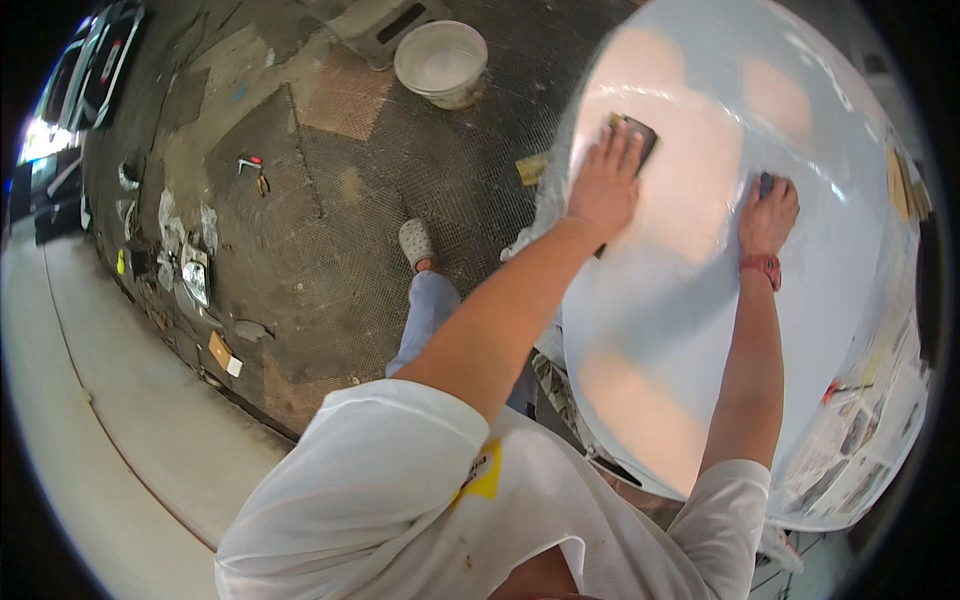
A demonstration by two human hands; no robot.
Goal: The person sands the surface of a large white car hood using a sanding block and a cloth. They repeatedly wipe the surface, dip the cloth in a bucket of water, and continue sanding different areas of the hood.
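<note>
A broad car panel (640,310), pale blue-grey with pinkish patches, lies before me with a wet-looking sheen. On one pink patch my left hand (605,185) presses a dark, flat sanding block (647,145), fingers stretched over it; a brownish edge of sheet shows beside the fingertips. Farther right, my right hand (768,218) rests on the panel with fingers curled round a small dark pad (767,185), mostly hidden beneath them. A red watch (765,268) is on the right wrist.
Printed masking paper (850,440) covers the panel's right side. A white bucket (440,62) stands on the dark floor beyond my foot (417,242). Pliers (262,183), a mirror-like part (196,278) and plastic scraps lie to the left. A pale body panel (90,420) fills the lower left.
</note>
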